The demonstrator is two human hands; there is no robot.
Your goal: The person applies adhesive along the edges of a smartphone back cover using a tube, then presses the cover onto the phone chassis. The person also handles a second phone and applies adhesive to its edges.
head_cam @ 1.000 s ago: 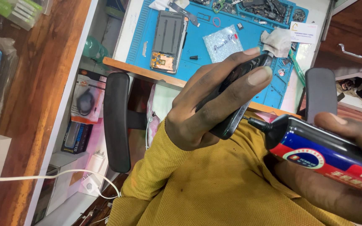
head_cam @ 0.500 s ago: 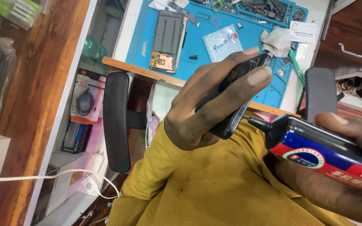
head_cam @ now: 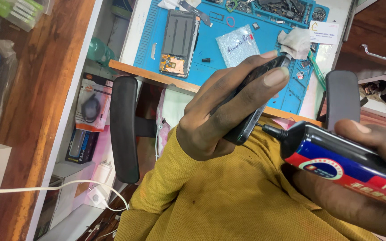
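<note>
Glue tube right of phone, nozzle touching.

Phone part in left hand: dark grey slim slab, silvery edge at its lower end.
Glue tube in right hand: black-nozzled tube, deep blue body, red band, white ring emblem and white lettering.
Work mat: bright blue rubber mat, ribbed along one side.
Opened phone on mat: grey metal frame, orange-gold patch at its lower end.
Pouch: pale, bubble-textured plastic bag.
Sleeve: mustard-yellow knit fabric, fine dotted weave.
Chair armrests: matte black pads.
Desk edge: reddish-brown wood, streaked grain.
Cable: white cord.
</note>
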